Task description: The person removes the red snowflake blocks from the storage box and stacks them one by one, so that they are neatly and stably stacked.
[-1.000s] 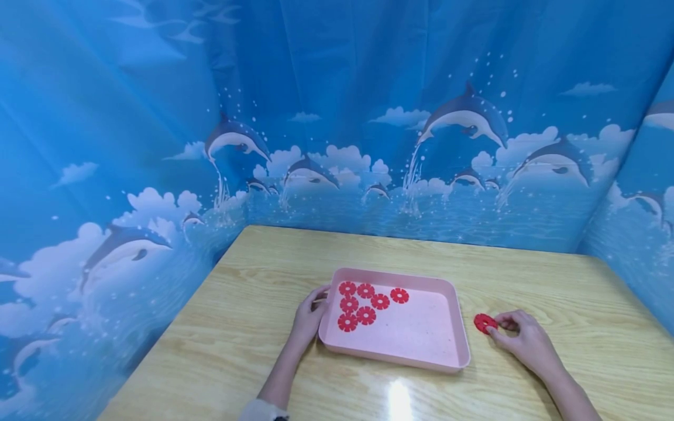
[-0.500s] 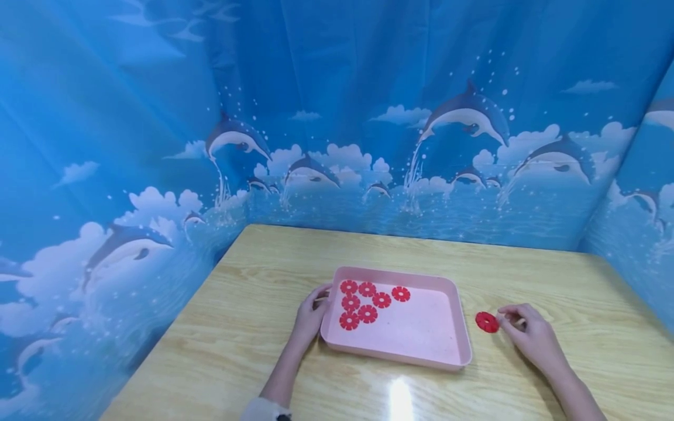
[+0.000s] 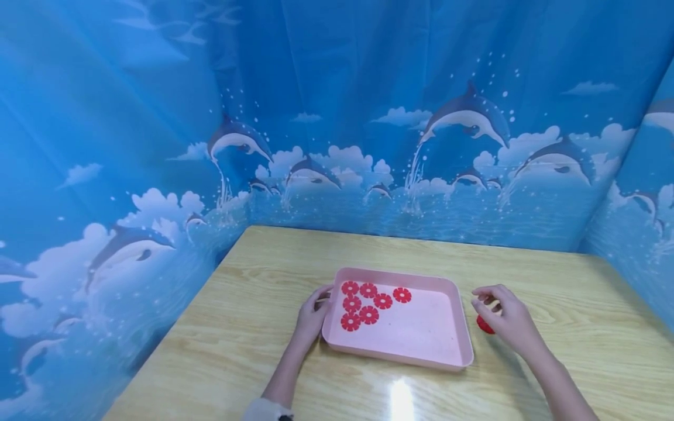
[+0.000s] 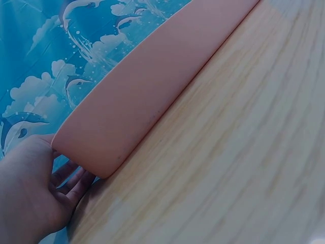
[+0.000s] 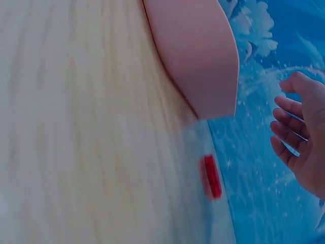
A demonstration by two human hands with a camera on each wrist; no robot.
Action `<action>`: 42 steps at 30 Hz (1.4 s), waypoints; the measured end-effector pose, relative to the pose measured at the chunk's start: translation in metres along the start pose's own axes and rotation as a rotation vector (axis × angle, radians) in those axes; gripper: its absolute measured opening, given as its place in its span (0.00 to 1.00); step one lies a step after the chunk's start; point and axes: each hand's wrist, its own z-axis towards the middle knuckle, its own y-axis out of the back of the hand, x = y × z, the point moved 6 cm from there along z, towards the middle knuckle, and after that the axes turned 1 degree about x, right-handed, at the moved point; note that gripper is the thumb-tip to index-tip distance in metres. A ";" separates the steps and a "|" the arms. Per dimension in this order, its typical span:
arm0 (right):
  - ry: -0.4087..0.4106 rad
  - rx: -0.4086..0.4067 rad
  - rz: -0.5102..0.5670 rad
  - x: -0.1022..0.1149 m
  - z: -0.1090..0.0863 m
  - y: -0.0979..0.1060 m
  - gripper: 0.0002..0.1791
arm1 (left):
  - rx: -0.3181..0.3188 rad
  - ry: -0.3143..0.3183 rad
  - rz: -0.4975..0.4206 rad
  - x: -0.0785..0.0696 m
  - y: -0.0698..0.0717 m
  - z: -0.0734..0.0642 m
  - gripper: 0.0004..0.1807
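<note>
A pink tray [image 3: 416,327] lies on the table, with several red notched plastic discs [image 3: 368,315] flat in its left part. My left hand [image 3: 310,316] holds the tray at its left wall; in the left wrist view the hand [image 4: 35,188] has its upper digit at the rim and other fingers bent against the outside. Right of the tray, another red disc [image 3: 485,325] sits on the table, partly hidden by my right hand [image 3: 508,318]. Seen from the right wrist, this red piece [image 5: 213,176] stands apart from the hand [image 5: 304,132], whose loosely bent fingers hold nothing.
The wooden table [image 3: 253,269] reaches back to a blue curtain [image 3: 337,117] printed with dolphins and clouds, which also closes off the left and right sides. A bright reflection shows on the tabletop in front of the tray.
My right hand held the red disc at its edge, then let it go. The hand has since lifted and moved left over the disc. My left hand stays at the tray.
</note>
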 end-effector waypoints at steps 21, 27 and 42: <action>-0.145 0.249 0.026 0.038 0.041 -0.108 0.14 | 0.001 0.007 -0.019 0.002 -0.001 -0.001 0.18; -0.235 0.258 -0.042 0.027 0.045 -0.122 0.16 | 0.000 0.003 -0.013 0.001 -0.001 0.000 0.19; -0.188 0.189 -0.076 0.023 0.042 -0.129 0.18 | 0.001 0.006 -0.013 -0.002 -0.001 0.000 0.19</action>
